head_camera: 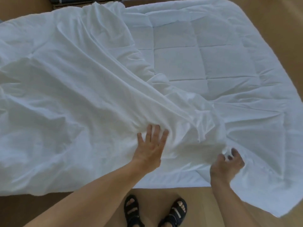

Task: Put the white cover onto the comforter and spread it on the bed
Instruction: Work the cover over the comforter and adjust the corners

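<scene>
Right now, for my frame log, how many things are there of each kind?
Bedding: 2, cover and comforter
Hands: 2, left hand and right hand
Sandals: 2, left sandal and right sandal
Total: 6

Tan floor (270, 17), quilted white comforter (205, 59) spread flat on it, rumpled white cover (65, 95) draped over its left part, sandalled feet (131, 208) at near edge
</scene>
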Motion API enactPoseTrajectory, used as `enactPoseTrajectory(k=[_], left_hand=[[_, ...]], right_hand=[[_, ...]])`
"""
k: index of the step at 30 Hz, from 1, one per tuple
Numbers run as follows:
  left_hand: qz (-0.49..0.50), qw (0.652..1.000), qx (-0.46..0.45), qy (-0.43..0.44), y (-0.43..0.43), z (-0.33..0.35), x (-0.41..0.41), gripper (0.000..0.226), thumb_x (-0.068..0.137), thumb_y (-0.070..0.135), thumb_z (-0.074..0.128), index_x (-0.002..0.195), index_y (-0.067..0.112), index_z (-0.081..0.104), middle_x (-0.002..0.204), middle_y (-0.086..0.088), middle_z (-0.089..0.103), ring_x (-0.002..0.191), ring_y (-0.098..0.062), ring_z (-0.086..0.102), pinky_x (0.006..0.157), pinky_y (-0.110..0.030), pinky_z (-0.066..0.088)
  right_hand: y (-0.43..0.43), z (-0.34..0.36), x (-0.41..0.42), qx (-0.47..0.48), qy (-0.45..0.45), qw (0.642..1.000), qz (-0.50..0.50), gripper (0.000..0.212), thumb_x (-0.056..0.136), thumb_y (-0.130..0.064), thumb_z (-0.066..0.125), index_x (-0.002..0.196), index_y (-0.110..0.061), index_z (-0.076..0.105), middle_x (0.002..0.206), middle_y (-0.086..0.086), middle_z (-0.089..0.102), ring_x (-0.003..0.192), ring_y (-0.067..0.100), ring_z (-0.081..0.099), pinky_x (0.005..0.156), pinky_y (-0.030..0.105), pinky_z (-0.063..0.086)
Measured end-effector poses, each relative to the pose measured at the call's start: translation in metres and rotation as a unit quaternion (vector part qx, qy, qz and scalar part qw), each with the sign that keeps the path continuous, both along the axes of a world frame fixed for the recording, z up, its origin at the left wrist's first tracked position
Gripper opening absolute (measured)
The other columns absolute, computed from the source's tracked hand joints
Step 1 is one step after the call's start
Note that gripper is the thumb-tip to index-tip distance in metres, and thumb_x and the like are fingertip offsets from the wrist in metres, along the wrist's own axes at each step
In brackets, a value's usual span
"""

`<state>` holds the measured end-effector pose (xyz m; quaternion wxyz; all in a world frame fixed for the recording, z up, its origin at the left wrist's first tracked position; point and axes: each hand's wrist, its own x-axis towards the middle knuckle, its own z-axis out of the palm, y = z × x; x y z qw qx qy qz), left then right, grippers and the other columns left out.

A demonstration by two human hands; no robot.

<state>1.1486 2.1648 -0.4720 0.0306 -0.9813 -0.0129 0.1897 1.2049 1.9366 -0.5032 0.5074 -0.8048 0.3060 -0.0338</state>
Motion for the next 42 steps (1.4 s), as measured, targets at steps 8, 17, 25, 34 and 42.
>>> enactPoseTrajectory(k=[8,17,25,34,42], left_hand=[[0.077,0.986,-0.108,-0.101,0.039,0.031,0.061,0.042,0.087,0.005,0.054,0.128,0.014,0.054,0.11,-0.011,0.066,0.098,-0.037,0.066,0.08,-0.04,0.051],[0.113,0.948,-0.175,-0.238,0.103,0.109,0.09,0.034,0.08,-0.005,0.055,0.109,0.008,0.066,0.094,-0.016,0.071,0.089,-0.041,0.062,0.072,-0.035,0.04],[0.066,0.957,-0.163,-0.229,0.146,0.127,0.088,0.035,0.079,-0.008,0.055,0.108,0.006,0.068,0.098,-0.017,0.071,0.093,-0.042,0.064,0.076,-0.038,0.044],[0.179,0.979,-0.018,-0.1,0.219,0.113,0.092,0.023,0.089,0.016,0.056,0.112,0.015,0.052,0.114,-0.019,0.061,0.1,-0.039,0.06,0.077,-0.04,0.046],[-0.279,0.933,-0.017,-0.226,0.082,0.036,0.058,0.096,0.059,0.039,0.063,0.146,0.006,0.039,0.148,-0.013,0.039,0.136,-0.031,0.039,0.11,-0.054,0.03]], right_hand=[[0.029,-0.007,-0.012,0.444,0.123,0.879,0.122,0.039,0.087,-0.02,0.072,0.124,-0.018,0.063,0.116,0.001,0.073,0.105,0.02,0.069,0.089,0.037,0.053],[0.093,0.04,-0.007,0.605,0.115,0.782,0.095,0.037,0.08,-0.024,0.066,0.113,-0.01,0.071,0.109,0.015,0.072,0.097,0.035,0.07,0.085,0.05,0.058],[0.063,0.019,-0.033,0.435,0.146,0.884,-0.093,0.053,0.075,-0.047,0.082,0.112,-0.012,0.07,0.112,0.009,0.07,0.1,0.028,0.066,0.097,0.047,0.051],[0.033,0.084,0.051,0.371,-0.001,0.923,-0.105,0.034,0.078,-0.025,0.078,0.107,-0.009,0.068,0.097,0.002,0.07,0.085,0.024,0.065,0.074,0.036,0.053],[0.049,0.026,0.006,0.48,0.075,0.871,-0.075,0.035,0.088,-0.043,0.067,0.113,-0.019,0.071,0.108,0.008,0.075,0.108,0.035,0.067,0.099,0.054,0.049]])
